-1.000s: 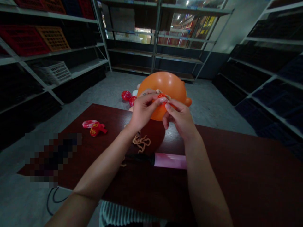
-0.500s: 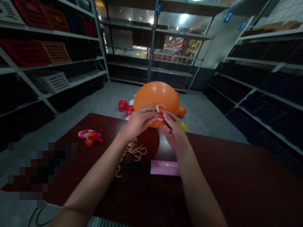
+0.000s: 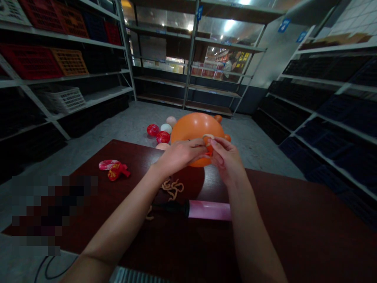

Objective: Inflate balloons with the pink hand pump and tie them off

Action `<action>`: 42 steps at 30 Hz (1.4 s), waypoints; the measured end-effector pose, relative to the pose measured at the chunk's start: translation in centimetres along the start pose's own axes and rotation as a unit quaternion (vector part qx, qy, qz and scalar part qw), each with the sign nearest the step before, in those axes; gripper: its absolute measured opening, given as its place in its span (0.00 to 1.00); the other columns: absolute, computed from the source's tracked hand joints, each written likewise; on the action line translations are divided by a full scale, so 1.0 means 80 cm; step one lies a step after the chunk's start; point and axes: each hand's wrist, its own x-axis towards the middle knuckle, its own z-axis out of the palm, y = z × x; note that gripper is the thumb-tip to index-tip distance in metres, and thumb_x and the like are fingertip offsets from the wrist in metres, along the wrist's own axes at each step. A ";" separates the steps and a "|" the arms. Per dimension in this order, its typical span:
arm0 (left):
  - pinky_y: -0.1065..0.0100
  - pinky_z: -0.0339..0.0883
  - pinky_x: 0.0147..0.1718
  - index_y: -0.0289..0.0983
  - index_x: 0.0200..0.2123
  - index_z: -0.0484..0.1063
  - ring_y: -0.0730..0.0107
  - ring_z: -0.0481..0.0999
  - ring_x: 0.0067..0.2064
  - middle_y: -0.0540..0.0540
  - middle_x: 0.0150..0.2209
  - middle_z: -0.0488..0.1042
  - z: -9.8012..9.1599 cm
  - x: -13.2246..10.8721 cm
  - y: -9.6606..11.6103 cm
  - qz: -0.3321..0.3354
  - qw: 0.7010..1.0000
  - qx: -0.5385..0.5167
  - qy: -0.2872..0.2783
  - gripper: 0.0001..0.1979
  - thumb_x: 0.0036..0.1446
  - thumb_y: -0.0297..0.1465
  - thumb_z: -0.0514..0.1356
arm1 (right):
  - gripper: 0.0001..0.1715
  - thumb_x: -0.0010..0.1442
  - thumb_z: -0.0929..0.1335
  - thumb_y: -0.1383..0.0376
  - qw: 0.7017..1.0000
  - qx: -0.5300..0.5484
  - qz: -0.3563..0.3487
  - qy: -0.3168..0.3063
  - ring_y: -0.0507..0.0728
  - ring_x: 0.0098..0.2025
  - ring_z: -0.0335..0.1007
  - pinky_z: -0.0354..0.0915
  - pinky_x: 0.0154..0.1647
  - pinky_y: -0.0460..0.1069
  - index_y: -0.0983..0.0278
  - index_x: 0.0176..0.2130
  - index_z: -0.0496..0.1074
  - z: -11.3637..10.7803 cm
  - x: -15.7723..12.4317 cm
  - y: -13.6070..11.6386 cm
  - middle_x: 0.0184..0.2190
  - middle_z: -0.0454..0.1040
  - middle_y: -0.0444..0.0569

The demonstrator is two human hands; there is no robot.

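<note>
The left hand [image 3: 186, 153] is gripping the big orange balloon [image 3: 193, 126] by its red-orange neck, while the right hand [image 3: 226, 157] is pinching the string [image 3: 208, 136] there. The balloon is resting or hovering, I cannot tell which, by the far edge of the table [image 3: 282, 204]; a pink pump [image 3: 209, 210] is lying nearer.

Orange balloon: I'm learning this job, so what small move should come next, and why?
Perhaps draw the cord snug: it arches loosely where the left hand and right hand meet at the balloon, by what looks like its red neck. Any knot is hidden.
</note>
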 end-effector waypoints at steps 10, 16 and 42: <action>0.69 0.68 0.32 0.34 0.36 0.79 0.69 0.75 0.31 0.45 0.30 0.78 -0.001 0.003 -0.025 -0.211 0.926 -0.259 0.178 0.17 0.65 0.43 0.62 | 0.24 0.59 0.71 0.47 0.997 0.011 -0.069 0.018 0.46 0.17 0.52 0.46 0.15 0.44 0.58 0.29 0.59 0.003 0.002 0.003 0.22 0.63 0.37; 0.70 0.66 0.31 0.34 0.35 0.79 0.69 0.75 0.31 0.45 0.30 0.79 -0.004 0.002 -0.026 -0.228 0.934 -0.228 0.154 0.18 0.65 0.44 0.62 | 0.14 0.60 0.72 0.55 0.983 -0.132 -0.124 0.027 0.49 0.19 0.61 0.58 0.19 0.46 0.55 0.45 0.69 0.008 -0.005 0.004 0.23 0.68 0.38; 0.70 0.71 0.31 0.33 0.29 0.80 0.70 0.77 0.30 0.45 0.29 0.80 0.019 0.019 0.010 -0.404 0.716 -0.511 0.251 0.16 0.54 0.42 0.70 | 0.14 0.66 0.64 0.53 0.969 -0.208 0.020 -0.133 0.51 0.14 0.66 0.61 0.16 0.45 0.60 0.36 0.68 0.030 -0.012 0.026 0.22 0.76 0.43</action>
